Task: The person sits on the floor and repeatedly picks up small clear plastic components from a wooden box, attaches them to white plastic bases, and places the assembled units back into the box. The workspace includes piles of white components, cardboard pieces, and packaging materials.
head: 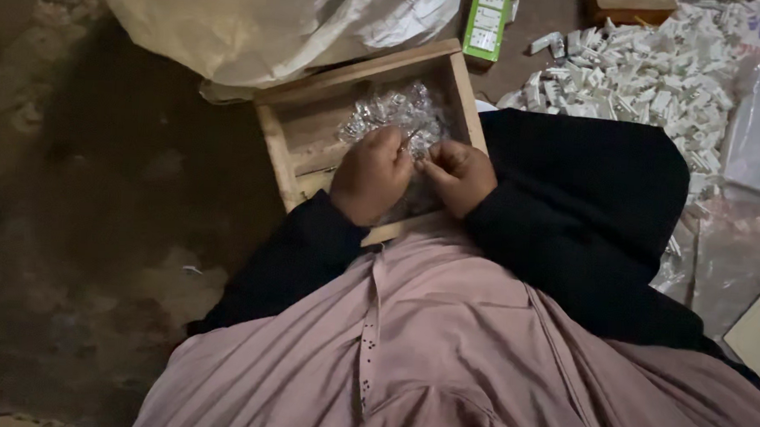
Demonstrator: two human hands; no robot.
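Note:
Both hands meet over a shallow wooden box (279, 141) that holds a heap of small clear plastic pieces (393, 112). My left hand (370, 175) has its fingers curled and pinches something thin and small at its tips. My right hand (458, 176) is curled too, fingertips touching the same spot. What sits between the fingertips is too small to make out. Black sleeves cover both arms, and a pink garment (443, 344) fills the lower view.
A pile of small white plastic parts (642, 71) lies at the upper right. A green and white card of parts (487, 22) lies behind the box. A large white plastic bag (269, 21) is at the top. Clear plastic sheeting (738, 238) lies right. Bare dirt floor (99, 184) spreads left.

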